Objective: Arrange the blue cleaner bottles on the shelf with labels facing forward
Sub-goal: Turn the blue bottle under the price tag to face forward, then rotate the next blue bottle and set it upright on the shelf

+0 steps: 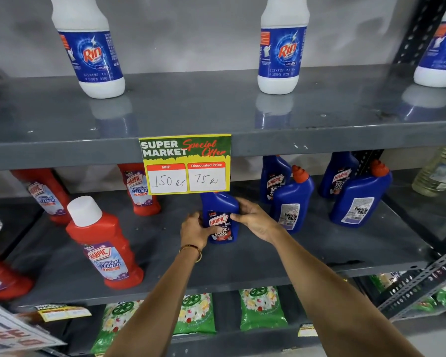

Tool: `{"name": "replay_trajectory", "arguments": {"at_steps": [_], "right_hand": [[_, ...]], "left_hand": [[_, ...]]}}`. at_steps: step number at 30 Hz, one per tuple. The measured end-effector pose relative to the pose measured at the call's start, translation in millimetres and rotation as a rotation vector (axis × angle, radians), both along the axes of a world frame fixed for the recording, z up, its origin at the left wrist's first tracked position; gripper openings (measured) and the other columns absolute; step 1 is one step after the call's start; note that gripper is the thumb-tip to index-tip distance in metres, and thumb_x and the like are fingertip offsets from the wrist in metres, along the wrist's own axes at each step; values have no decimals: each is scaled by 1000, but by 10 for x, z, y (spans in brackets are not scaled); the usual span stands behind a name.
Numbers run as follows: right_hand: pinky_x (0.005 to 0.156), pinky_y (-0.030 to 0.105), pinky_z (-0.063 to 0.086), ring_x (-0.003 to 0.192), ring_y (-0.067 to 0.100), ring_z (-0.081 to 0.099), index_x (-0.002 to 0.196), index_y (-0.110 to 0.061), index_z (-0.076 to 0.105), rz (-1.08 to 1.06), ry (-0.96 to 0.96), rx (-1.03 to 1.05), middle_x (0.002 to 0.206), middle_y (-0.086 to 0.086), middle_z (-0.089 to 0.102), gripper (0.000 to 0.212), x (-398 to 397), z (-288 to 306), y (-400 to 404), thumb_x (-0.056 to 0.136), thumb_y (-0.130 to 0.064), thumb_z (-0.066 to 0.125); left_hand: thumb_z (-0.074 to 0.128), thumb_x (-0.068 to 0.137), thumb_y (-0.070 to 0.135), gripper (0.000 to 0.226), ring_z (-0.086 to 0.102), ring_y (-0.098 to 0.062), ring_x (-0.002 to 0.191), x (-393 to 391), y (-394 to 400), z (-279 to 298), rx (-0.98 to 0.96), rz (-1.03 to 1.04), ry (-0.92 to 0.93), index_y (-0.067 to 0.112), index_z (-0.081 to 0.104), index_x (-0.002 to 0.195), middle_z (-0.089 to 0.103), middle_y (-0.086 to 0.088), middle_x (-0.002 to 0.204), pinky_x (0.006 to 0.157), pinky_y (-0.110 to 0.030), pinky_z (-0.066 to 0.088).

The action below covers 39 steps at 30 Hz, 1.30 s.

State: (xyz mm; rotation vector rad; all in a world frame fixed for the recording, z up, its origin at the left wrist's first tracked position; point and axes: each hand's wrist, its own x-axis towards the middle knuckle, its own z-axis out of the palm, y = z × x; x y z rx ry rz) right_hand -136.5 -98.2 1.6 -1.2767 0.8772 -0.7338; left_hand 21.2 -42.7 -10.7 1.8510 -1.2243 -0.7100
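Note:
A blue Harpic cleaner bottle [220,218] stands upright on the grey middle shelf [242,264], its front label toward me. My left hand [195,231] grips its left side and my right hand [252,217] grips its right side. To the right, two blue bottles [291,202] [358,199] stand in front with their back labels facing me. Behind them two more blue bottles [274,179] [339,176] show their front labels. The price card hides the top of the held bottle.
Red Harpic bathroom cleaner bottles [106,243] stand on the left of the same shelf. A yellow price card [186,164] hangs from the upper shelf edge. White Rin bottles [281,45] sit above, green packets [260,307] below. A perforated metal upright [422,287] runs at the right.

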Motion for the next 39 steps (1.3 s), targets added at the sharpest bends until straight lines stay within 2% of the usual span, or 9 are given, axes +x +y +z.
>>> {"name": "replay_trajectory", "arguments": {"at_steps": [4, 7, 11, 14, 20, 24, 29, 33, 39], "right_hand": [[88, 26, 51, 107, 15, 59, 130, -11, 48, -35, 4, -2, 121, 8, 60, 52, 3, -18, -6, 83, 8, 56], [84, 22, 50, 102, 11, 60, 131, -10, 48, -88, 20, 4, 123, 8, 60, 54, -24, -14, 37, 81, 7, 59], [100, 31, 44, 122, 23, 53, 132, -5, 46, -273, 112, 25, 133, 15, 55, 58, -135, -114, 105, 79, -1, 66], [102, 33, 42, 121, 25, 53, 127, -5, 51, -432, 159, 51, 131, 15, 56, 52, -272, -214, 168, 78, -7, 69], [100, 35, 47, 112, 23, 60, 115, -8, 62, -664, 321, 25, 121, 11, 65, 38, -720, -374, 407, 80, -20, 69], [96, 34, 45, 114, 26, 59, 122, -5, 56, -765, 419, 1, 123, 14, 64, 45, -1058, -328, 445, 81, -21, 67], [93, 30, 42, 122, 27, 52, 134, -9, 43, -707, 442, -45, 134, 15, 54, 61, -1432, -161, 185, 80, -19, 70], [94, 33, 42, 126, 29, 48, 139, -7, 35, -537, 370, -55, 139, 17, 47, 75, -1580, -103, -62, 75, -9, 73], [101, 45, 47, 117, 31, 57, 129, -3, 48, -327, 356, -103, 128, 20, 58, 68, -1738, -219, -367, 68, -5, 78]], "left_hand": [[83, 63, 26, 54, 65, -30, 98, -27, -7, 0, 2, 4, -34, 4, 61, 108, 68, -16, 108, 79, -34, 52], [82, 64, 26, 53, 64, -32, 97, -75, 25, -34, 8, 58, -50, 4, 60, 106, 67, -16, 108, 77, -35, 51], [83, 66, 25, 59, 64, -34, 99, -177, 168, -108, 61, 161, 65, -2, 53, 109, 69, -19, 104, 79, -38, 51], [82, 67, 27, 57, 64, -32, 102, -289, 289, -180, 105, 173, 141, 0, 55, 110, 70, -17, 105, 85, -39, 52], [78, 72, 26, 52, 60, -29, 109, -711, 341, -206, 132, 63, 212, 4, 56, 114, 67, -13, 114, 93, -36, 47], [77, 73, 27, 56, 59, -28, 114, -1036, 181, -135, 118, -64, 191, 2, 56, 119, 65, -15, 121, 96, -35, 46], [75, 75, 25, 64, 54, -30, 122, -1366, -194, 24, 93, -179, 117, 2, 50, 129, 57, -17, 133, 104, -40, 44], [77, 73, 13, 56, 57, -30, 116, -1494, -481, 86, 90, -250, 97, 2, 53, 122, 60, -17, 128, 97, -40, 47], [77, 65, -8, 64, 58, -32, 114, -1635, -728, 49, 144, -250, 118, 0, 51, 122, 62, -18, 124, 93, -36, 45]]}}
